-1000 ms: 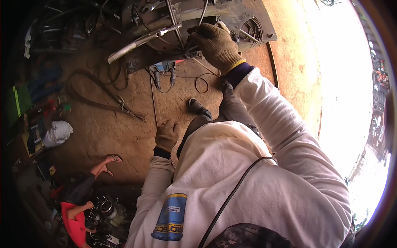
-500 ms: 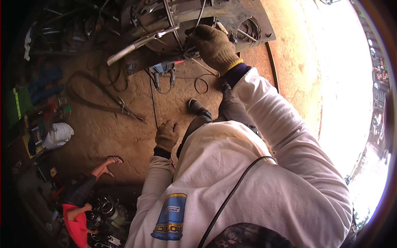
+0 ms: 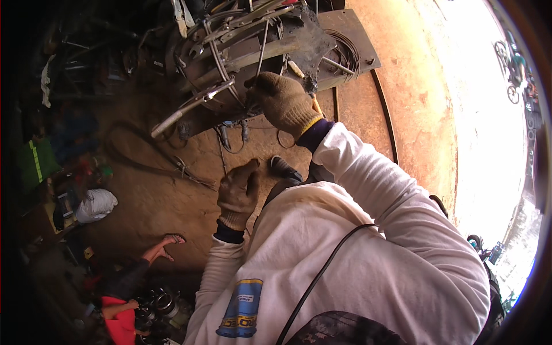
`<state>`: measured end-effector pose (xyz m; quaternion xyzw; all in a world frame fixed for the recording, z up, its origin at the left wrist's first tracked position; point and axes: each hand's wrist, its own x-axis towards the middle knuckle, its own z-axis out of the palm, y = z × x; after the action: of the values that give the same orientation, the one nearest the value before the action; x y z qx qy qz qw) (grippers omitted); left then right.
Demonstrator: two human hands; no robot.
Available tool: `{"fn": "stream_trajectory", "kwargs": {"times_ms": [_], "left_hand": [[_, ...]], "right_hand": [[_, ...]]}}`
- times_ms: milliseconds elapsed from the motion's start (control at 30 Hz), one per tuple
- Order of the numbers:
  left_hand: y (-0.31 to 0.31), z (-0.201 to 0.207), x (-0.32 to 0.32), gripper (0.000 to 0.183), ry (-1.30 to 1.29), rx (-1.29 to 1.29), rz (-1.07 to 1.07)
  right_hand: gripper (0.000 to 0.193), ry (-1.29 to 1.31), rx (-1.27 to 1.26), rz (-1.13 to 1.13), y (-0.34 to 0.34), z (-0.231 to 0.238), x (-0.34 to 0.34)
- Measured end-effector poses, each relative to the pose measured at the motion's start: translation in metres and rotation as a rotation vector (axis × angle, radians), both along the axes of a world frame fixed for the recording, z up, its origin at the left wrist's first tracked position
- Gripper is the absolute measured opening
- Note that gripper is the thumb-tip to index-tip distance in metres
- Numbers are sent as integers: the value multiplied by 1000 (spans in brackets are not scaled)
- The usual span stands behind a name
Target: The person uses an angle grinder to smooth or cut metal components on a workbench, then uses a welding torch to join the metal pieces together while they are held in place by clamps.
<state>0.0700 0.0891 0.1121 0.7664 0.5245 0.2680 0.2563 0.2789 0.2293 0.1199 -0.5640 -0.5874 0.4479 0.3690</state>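
Note:
My right hand (image 3: 282, 102), in a brown knit glove with a yellow cuff edge, is at the near edge of the metal workbench (image 3: 361, 40). Its fingers are curled closed; what they hold is hidden. A thin metal rod (image 3: 264, 43) runs down to the fingertips. Left of that hand, a clamp-like tool with a long pale handle (image 3: 175, 118) sticks out past the bench. My left hand (image 3: 237, 192), gloved alike, hovers lower down, in front of my body. Its thumb stands apart from the bent fingers, and nothing shows between them.
Coiled wire (image 3: 345, 49) lies on the bench, with locking pliers (image 3: 183, 17) at its far left. A looped cable (image 3: 152, 152) and a power tool (image 3: 233, 135) are on the brown floor. At lower left is a person in red (image 3: 121, 319); a white sack (image 3: 96, 206) lies nearby.
The bench sits lower in the picture and more of its far side shows. My left hand has risen, its thumb now apart from the fingers. My right hand stays at the bench edge.

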Motion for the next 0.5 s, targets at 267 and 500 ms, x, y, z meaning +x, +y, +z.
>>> {"fn": "stream_trajectory", "kwargs": {"times_ms": [267,500], "left_hand": [[148,103,101,27,449,582,79],[191,93,133,26,747,436,179]], "right_hand": [[29,-202,68,85,5,-5,3],[28,-317,-48,191,12,-3,1]]}}
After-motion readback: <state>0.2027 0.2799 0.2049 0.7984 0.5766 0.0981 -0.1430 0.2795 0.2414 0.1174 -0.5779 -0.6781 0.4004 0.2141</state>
